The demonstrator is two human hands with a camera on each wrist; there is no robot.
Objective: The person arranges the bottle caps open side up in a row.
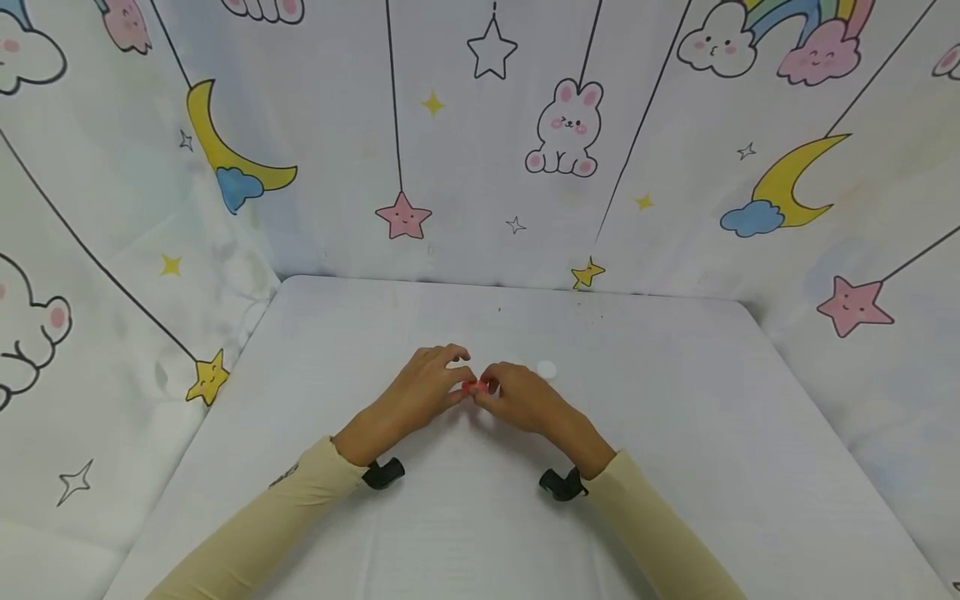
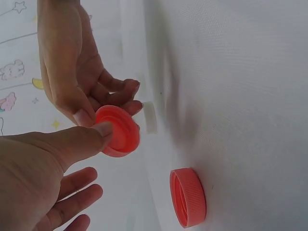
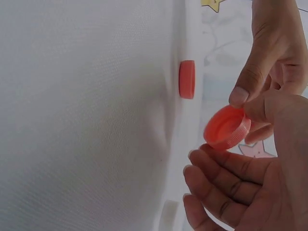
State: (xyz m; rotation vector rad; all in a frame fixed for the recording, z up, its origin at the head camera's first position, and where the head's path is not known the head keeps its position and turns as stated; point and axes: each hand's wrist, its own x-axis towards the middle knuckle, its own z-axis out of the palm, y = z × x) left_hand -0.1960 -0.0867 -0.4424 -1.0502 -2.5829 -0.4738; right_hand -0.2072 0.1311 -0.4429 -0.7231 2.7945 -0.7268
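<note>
A red plastic bottle cap [image 2: 124,137] with a ridged side is held up between both hands, its hollow inside showing in the wrist views. My left hand [image 1: 427,383] pinches it, the thumb [image 2: 91,139] pressed over its inner face. From the other side my right hand [image 1: 528,396] grips the rim between thumb and index finger; its other fingers [image 3: 216,192] are loosely bent below. A second red bottle cap [image 2: 188,197] stands on the white table near the left hand. In the head view the hands cover most of the red.
A white round cap [image 1: 546,369] lies on the table [image 1: 675,417] just beyond the right hand. Cloth walls [image 1: 330,150] printed with moons, stars and bunnies rise along the table's back and sides. Small dark specks dot the far part of the table.
</note>
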